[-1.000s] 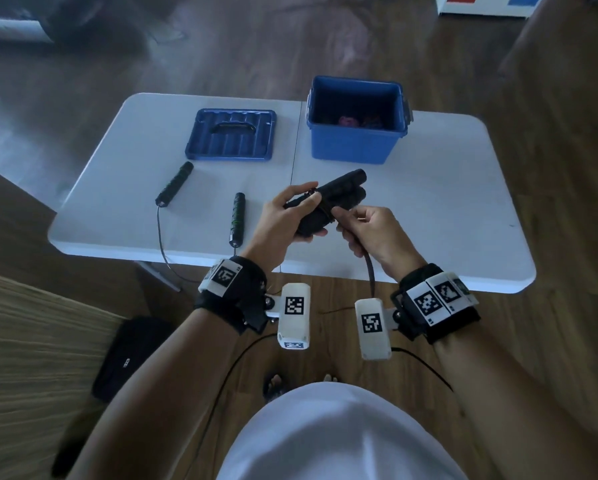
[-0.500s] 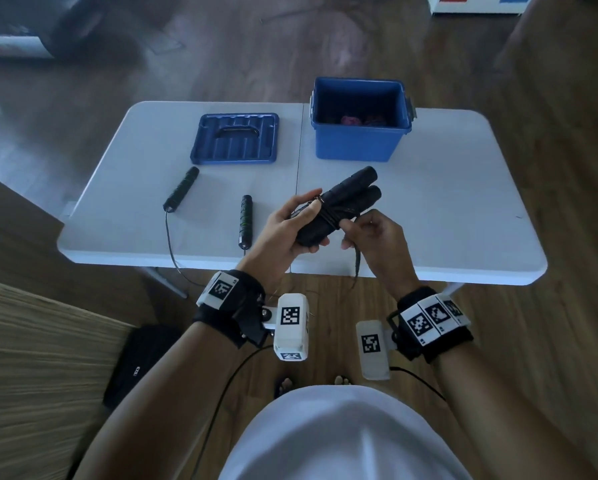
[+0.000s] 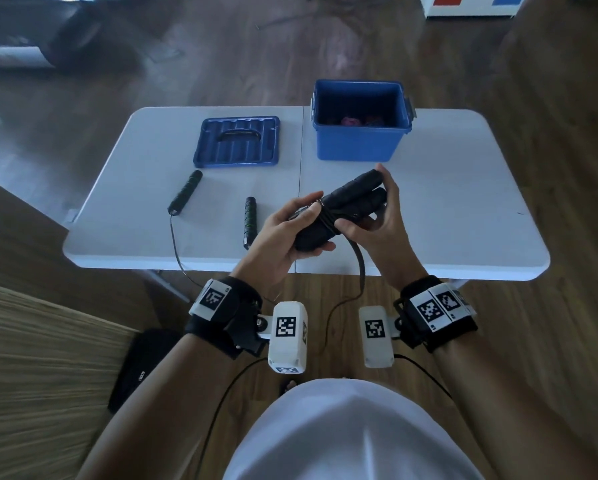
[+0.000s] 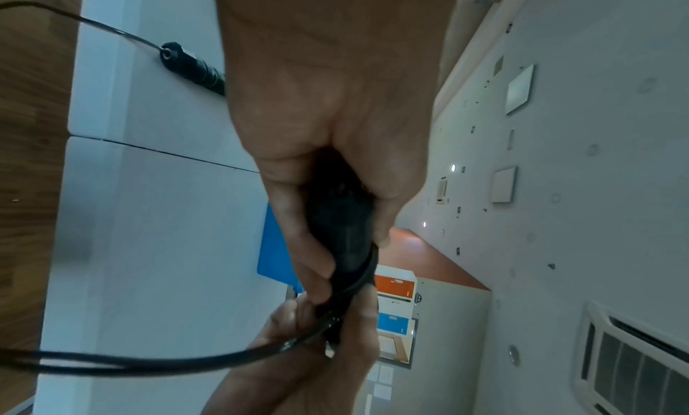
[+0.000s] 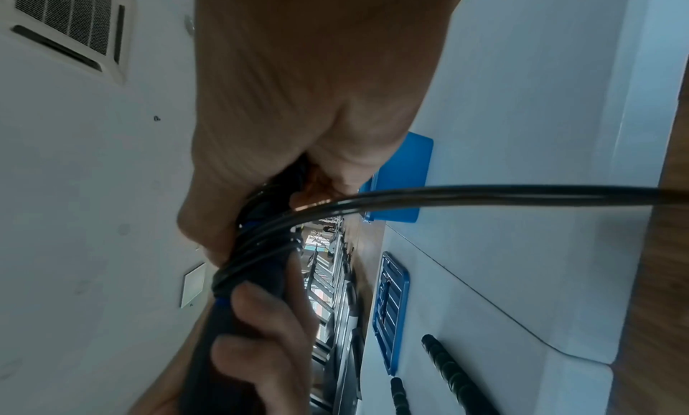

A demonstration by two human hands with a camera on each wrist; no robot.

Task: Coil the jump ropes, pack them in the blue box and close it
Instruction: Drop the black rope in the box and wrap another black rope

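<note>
Black handles (image 3: 339, 211) clasped in left grip (image 3: 290, 233); right grip (image 3: 377, 220) curled around far ends.

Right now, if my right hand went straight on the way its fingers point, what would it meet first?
Probably the blue box. The right hand, wrapped round the jump rope handles, points up-table at its near wall; depth is unclear.

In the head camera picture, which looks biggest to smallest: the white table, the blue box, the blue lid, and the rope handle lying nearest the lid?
1. White table
2. Blue box and blue lid: too alike to rank
3. Rope handle, clearly smallest
</note>
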